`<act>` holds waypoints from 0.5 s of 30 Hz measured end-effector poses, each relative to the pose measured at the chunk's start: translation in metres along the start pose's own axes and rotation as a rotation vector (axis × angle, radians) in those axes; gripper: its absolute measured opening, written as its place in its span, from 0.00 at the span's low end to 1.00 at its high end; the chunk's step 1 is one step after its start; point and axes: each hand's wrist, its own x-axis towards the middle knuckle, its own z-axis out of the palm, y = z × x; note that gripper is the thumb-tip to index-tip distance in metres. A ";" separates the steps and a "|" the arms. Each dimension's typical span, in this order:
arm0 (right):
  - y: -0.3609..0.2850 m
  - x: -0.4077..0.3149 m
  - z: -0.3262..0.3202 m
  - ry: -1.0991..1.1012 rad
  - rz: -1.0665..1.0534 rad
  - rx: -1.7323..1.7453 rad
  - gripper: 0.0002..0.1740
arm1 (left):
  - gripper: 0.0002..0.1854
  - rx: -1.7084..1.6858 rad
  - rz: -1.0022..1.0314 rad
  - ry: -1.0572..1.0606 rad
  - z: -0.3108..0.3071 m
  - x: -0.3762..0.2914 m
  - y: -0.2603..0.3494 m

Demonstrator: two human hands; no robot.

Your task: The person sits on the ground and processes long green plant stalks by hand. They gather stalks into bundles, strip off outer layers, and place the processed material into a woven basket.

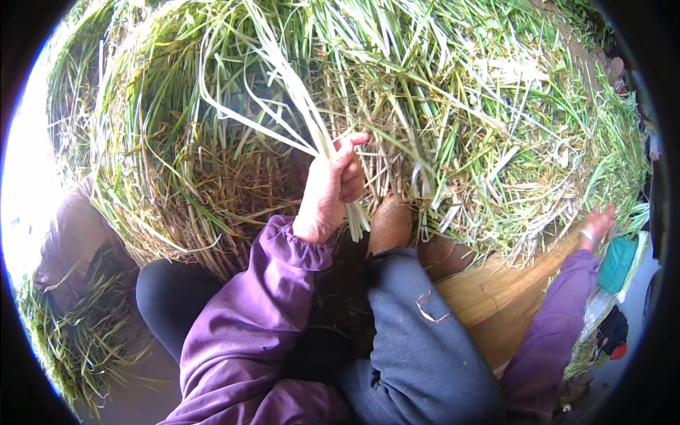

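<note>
Closed around a small bundle of pale green grass stalks (pixel 300 87), my left hand (pixel 334 180) is at the centre of the view; the cut ends stick out below the fist and long leaves fan upward. My right hand (pixel 598 223), with a pale band at the wrist, is far off to the right beside the edge of the grass heap (pixel 478 122). Its fingers look spread, a little blurred, with nothing seen in them. Behind my left hand stands a large mass of green and dry, brownish grass (pixel 175 133).
My bare foot (pixel 390 223) rests against the grass between my hands. A wooden board (pixel 494 287) lies beside my right leg. Near my right hand is a green object (pixel 617 264). More grass (pixel 79 329) lies at lower left beside a pale cloth-like thing (pixel 71 234).
</note>
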 end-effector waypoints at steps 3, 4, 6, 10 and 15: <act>-0.124 -0.067 -0.002 -0.178 -0.154 0.588 0.17 | 0.15 0.017 -0.006 0.000 0.006 0.001 0.001; -0.175 -0.095 -0.003 -0.316 -0.188 0.740 0.17 | 0.15 0.033 -0.008 0.008 0.011 0.000 0.003; -0.274 -0.144 0.001 -0.744 -0.047 1.117 0.16 | 0.16 0.081 -0.045 0.050 0.024 -0.007 0.013; -0.415 -0.187 0.033 -0.547 -0.675 0.412 0.35 | 0.15 0.210 0.219 -0.053 0.053 -0.035 0.066; -0.425 -0.249 0.011 -0.934 -0.793 0.146 0.26 | 0.16 0.238 0.504 -0.127 0.067 -0.051 0.124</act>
